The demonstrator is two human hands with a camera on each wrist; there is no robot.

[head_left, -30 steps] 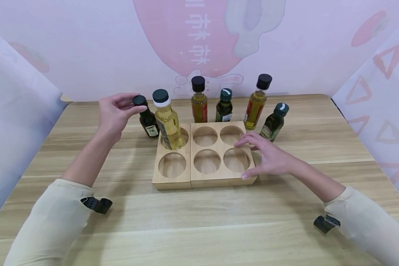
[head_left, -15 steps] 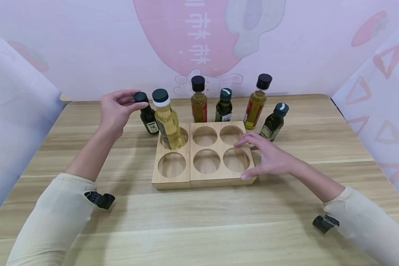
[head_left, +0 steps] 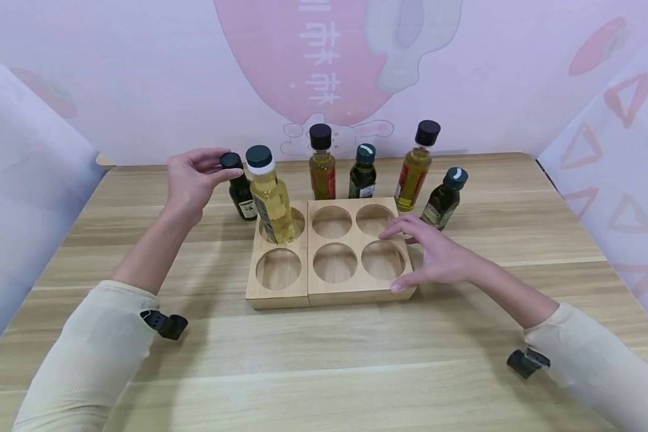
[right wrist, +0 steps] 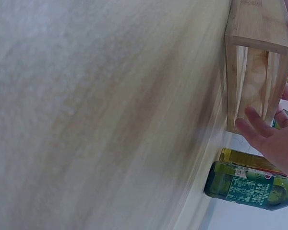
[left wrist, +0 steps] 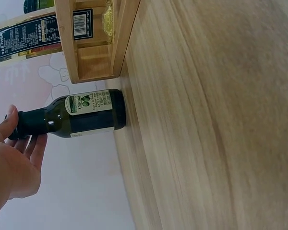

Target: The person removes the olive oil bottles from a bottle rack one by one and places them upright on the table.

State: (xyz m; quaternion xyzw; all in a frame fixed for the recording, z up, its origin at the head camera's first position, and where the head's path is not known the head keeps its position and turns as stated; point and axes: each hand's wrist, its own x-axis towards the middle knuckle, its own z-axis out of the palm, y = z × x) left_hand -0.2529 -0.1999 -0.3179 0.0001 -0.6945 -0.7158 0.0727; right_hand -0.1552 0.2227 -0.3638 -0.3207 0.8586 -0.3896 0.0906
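Fingers of the left hand [head_left: 191,180] pinched the cap of the small dark bottle [head_left: 240,193] standing beside the wooden holder [head_left: 329,291], which the flat, loose right hand [head_left: 437,255] steadied, so a straight-up lift looked safest

small bottle [head_left: 241,195]: dark green glass, black cap, white label
tall bottle [head_left: 272,201]: pale yellow, dark green cap
rack [head_left: 329,291]: light wood
table [head_left: 324,360]: pale wood grain
sleeves [head_left: 86,360]: cream
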